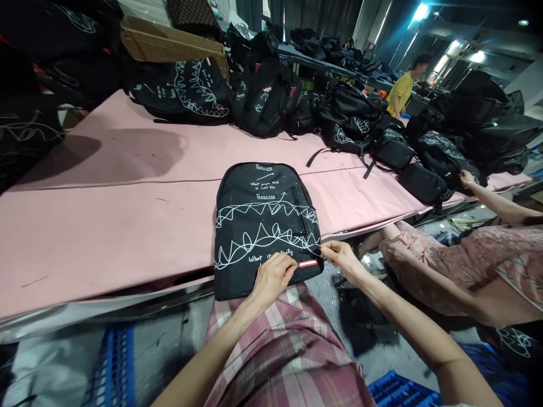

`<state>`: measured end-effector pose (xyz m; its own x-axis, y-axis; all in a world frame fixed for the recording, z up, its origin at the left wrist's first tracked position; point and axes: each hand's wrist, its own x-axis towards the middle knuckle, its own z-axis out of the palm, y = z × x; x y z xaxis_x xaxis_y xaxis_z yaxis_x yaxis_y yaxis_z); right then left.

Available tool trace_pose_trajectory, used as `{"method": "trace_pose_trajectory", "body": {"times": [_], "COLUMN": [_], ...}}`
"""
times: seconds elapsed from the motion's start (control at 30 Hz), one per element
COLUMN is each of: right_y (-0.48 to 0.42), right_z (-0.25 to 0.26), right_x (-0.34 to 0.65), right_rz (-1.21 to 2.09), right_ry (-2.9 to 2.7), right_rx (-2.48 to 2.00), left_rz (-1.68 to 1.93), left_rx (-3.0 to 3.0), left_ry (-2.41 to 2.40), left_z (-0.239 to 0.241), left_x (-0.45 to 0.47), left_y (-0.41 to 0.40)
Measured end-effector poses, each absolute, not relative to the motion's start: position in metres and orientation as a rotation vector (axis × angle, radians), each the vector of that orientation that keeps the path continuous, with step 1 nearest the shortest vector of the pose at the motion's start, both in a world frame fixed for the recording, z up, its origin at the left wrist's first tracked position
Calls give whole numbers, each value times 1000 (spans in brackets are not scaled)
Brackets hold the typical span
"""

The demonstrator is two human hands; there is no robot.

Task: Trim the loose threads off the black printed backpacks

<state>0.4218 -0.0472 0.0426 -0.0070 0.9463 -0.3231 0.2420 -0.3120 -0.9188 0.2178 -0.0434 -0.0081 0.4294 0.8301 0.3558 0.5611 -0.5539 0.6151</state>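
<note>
A long pink table (127,215) runs across the room. One black backpack (263,220) with white scribbles lies flat at its near edge, hanging slightly over. More black backpacks (271,96) are heaped along the far side, beside a cardboard box (169,42).

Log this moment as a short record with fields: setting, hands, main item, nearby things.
setting: pink table in a workshop
main item: black backpack with white scribble print, lying flat, hanging over the table's near edge
left hand: rests on the backpack's lower front, fingers pinched
right hand: pinches at the backpack's lower right edge, by the red label
nearby: piled backpacks at the far side; co-worker's hand on another bag
</note>
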Motion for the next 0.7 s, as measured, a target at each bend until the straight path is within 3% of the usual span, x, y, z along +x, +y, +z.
{"method": "trace_pose_trajectory", "body": {"times": [0.2, 0.37, 0.7], "right_y": [-115, -123, -115], "right_z": [33, 24, 14], "right_x": [384, 361, 351], "right_rz": [2068, 1971, 1973], "right_ry": [-13, 332, 394], "right_rx": [-1265, -1112, -976], "left_rz": [802, 807, 864], "left_rx": [2165, 2141, 2096], "left_ry": [1227, 1216, 1187], "left_z": [-7, -6, -6], "left_x": [219, 219, 219], "left_y": [-40, -40, -41]}}
